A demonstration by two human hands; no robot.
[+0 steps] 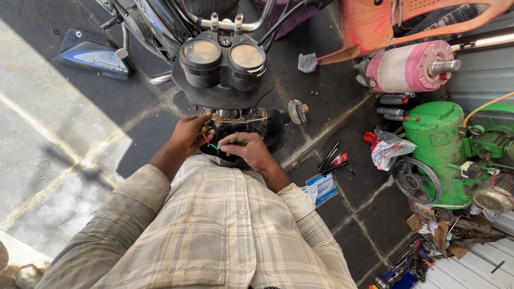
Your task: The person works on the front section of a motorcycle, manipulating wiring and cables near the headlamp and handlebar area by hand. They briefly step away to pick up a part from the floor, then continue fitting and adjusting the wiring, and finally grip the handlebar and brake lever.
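Both hands — left hand [187,134], right hand [247,149] — pinch wires [210,142] inside the headlight housing [270,128].

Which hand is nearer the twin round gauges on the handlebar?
Left. The left hand is just below the gauges, at the open headlight housing; the right hand sits lower, pinching wires.

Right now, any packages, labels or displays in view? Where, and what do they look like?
Twin round gauges: on the motorcycle ahead of both hands, black housings, yellowish faces.
Flat packet: on the floor right of the right hand, rectangular, blue and white.
Small tube: just above that packet, red and black.
Plastic bag: beside the green machine, crumpled, white and red.
Left hand: at the wiring, no package.
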